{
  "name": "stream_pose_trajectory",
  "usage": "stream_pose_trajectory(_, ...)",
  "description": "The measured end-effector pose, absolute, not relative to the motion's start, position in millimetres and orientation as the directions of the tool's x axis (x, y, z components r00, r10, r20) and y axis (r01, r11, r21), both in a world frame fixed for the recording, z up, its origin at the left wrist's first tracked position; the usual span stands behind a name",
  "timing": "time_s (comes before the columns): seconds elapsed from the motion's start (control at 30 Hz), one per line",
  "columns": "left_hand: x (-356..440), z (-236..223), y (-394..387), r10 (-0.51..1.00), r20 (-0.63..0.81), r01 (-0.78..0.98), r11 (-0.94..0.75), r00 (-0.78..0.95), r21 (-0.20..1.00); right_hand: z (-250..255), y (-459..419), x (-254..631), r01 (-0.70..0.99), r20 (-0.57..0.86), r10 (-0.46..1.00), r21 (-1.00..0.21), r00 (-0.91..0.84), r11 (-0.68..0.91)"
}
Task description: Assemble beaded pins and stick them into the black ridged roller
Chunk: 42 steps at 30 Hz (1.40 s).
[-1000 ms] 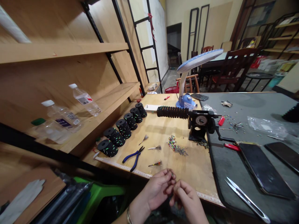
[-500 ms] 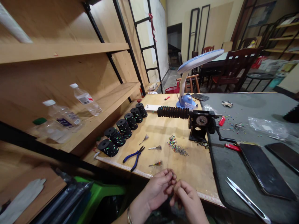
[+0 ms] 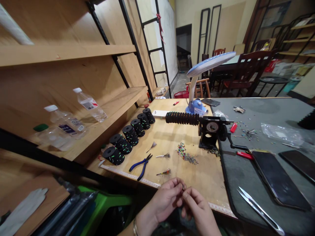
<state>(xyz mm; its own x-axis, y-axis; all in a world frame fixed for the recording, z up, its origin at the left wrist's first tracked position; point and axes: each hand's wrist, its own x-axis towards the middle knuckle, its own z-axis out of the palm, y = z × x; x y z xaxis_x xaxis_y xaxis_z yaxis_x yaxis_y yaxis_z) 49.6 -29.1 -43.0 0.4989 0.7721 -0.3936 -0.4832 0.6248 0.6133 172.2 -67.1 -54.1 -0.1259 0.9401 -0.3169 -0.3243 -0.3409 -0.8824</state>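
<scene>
My left hand (image 3: 165, 198) and my right hand (image 3: 197, 207) meet at the near edge of the wooden table (image 3: 169, 137), fingertips pinched together on a tiny object (image 3: 183, 188) too small to name. Just beyond them lie a small tuft of bristles (image 3: 165, 171), blue-handled pliers (image 3: 141, 165) and a heap of coloured pins (image 3: 185, 153). A black winding machine (image 3: 209, 131) with a long ribbed black roller (image 3: 181, 118) stands further back.
Several black spools (image 3: 128, 136) line the table's left side beside a shelf with water bottles (image 3: 73, 118). A grey mat (image 3: 265, 157) on the right carries snips (image 3: 257, 209), two phones (image 3: 279, 178) and a red cutter (image 3: 243, 154). A blue desk lamp (image 3: 201, 82) stands behind.
My right hand's fingertips have shifted slightly up and left, closing onto the left hand's pinch. Everything on the table stays where it was.
</scene>
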Motion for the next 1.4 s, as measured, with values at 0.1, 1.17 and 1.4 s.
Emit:
stream_pose_trajectory(0.1, 52, -42, -30, 0.784, -0.375, -0.46, 0.602, 0.494, 0.653, -52, -66, 173, -0.312, -0.305, 0.944, -0.892, -0.122, -0.328)
stream_pose_trajectory(1.17, 31, 51, -11, 0.87, -0.076, -0.705, 0.444, 0.488, 0.553, -15, -38, 209, 0.461, 0.328, 0.901, -0.777, -0.285, 0.429)
stream_pose_trajectory(1.4, 18, 84, -19, 0.898, 0.0, -0.777, 0.381, 0.44, 0.501, -45, -13, 219, 0.592, 0.458, 0.835, -0.595, -0.305, 0.543)
